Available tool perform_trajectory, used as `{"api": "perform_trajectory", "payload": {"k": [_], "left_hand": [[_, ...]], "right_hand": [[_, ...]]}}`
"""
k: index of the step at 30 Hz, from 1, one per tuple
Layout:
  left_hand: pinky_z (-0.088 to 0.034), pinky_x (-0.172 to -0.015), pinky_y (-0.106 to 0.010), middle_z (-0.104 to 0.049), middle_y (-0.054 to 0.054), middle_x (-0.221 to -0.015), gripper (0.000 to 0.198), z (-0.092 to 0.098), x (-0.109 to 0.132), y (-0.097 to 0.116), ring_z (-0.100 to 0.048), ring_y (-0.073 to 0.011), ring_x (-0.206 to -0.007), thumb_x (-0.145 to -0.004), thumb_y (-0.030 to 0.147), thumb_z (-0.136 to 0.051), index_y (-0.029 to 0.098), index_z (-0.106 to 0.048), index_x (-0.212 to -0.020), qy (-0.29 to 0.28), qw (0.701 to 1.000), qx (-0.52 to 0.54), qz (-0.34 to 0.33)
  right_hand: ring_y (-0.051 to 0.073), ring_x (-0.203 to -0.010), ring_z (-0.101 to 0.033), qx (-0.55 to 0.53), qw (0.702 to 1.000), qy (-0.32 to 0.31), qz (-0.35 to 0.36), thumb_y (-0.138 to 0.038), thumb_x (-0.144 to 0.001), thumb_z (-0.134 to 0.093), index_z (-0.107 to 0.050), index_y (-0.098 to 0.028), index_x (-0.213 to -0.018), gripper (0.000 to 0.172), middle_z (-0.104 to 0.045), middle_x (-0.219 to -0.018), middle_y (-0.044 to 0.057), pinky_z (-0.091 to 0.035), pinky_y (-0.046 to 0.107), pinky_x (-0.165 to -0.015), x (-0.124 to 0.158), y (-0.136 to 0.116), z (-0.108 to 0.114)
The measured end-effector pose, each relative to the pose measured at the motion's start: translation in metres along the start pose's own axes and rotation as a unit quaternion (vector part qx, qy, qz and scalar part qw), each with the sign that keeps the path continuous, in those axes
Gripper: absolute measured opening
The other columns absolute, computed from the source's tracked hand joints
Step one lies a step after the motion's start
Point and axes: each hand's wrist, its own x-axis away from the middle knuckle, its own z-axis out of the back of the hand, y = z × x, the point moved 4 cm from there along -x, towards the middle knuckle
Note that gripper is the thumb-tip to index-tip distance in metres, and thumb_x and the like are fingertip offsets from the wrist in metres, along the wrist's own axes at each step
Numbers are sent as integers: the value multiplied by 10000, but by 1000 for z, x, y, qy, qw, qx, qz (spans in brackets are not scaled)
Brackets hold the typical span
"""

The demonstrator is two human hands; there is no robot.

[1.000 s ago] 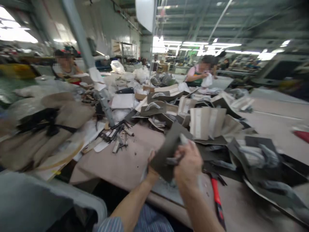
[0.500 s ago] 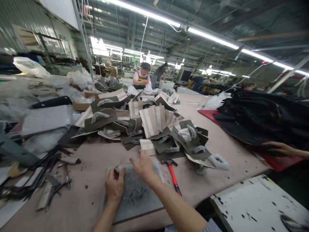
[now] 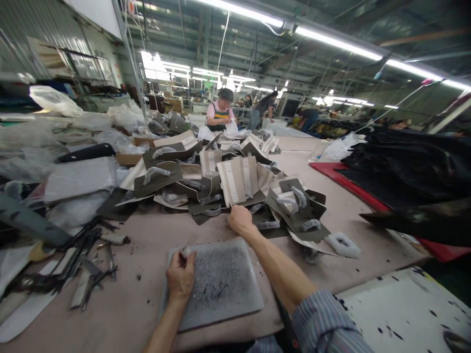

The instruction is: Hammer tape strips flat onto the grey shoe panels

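A small pale piece (image 3: pixel 185 252) sits between the thumb and fingers of the left hand (image 3: pixel 180 274), pinched narrow over the far left corner of a grey slab (image 3: pixel 228 279) (its surface strewn with dark crumbs). The slab lies by the near edge of the bench (image 3: pixel 128 304). Beyond its far edge, the right hand (image 3: pixel 240 220) is curled beside the heaped panels (image 3: pixel 235 179); whether it grips anything, I cannot tell. Plastic film wraps the panels' handles (image 3: pixel 156 172). Toward the bench's left edge lie jumbled tools (image 3: pixel 84 269) and, farther back, a cardboard box (image 3: pixel 128 159), contents hidden, beside clear plastic bags (image 3: pixel 127 116). Black material (image 3: pixel 415 157) covers a red sheet (image 3: pixel 342 176) along the right edge.
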Motion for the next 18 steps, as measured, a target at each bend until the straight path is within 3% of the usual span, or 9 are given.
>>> {"api": "perform_trajectory", "payload": {"k": [3,6,8,12,15,18], "left_hand": [[-530,-652,-292,-690,-46,-739,395,-2,0,-7,-676,-216,-709,-724,548,-660,180,-635,-864,-8,1000,27,13],[-531,-685,-278,-700,-45,-768,379,0,0,-12,-676,-199,-734,-733,509,-680,166,-639,-889,-1,996,77,32],[-531,-688,-272,-704,-44,-783,387,6,2,-15,-672,-189,-731,-736,502,-689,156,-646,-902,31,993,108,48],[-536,-726,-277,-725,-51,-858,435,20,8,-15,-681,-192,-781,-711,477,-727,144,-671,-986,80,989,105,63],[-530,-745,-274,-730,-48,-870,410,20,6,-10,-680,-191,-796,-712,450,-735,153,-679,-989,17,998,60,31],[-517,-720,-258,-728,-44,-839,351,16,-1,-2,-669,-182,-769,-740,439,-707,154,-683,-943,-40,999,22,4]], "right_hand": [[226,-902,-664,-37,998,39,13,-122,-859,-443,-680,-98,-986,269,-708,-943,165,-446,274,-769,31,15,21],[198,-829,-647,-207,974,93,0,-208,-916,-342,-674,-131,-1002,352,-714,-879,97,-457,262,-716,87,30,11],[200,-821,-644,-391,913,107,-44,-299,-909,-370,-675,-161,-998,346,-716,-858,64,-480,267,-699,131,38,-18],[226,-929,-664,-634,748,56,-187,-421,-858,-511,-655,-211,-1047,317,-729,-1004,69,-522,305,-755,217,35,-106],[240,-885,-683,-723,631,-19,-280,-496,-753,-673,-635,-213,-1006,382,-737,-998,68,-536,329,-726,265,22,-156],[222,-737,-693,-746,558,-106,-347,-513,-607,-807,-619,-192,-934,495,-739,-867,54,-527,321,-660,291,11,-178]]}}
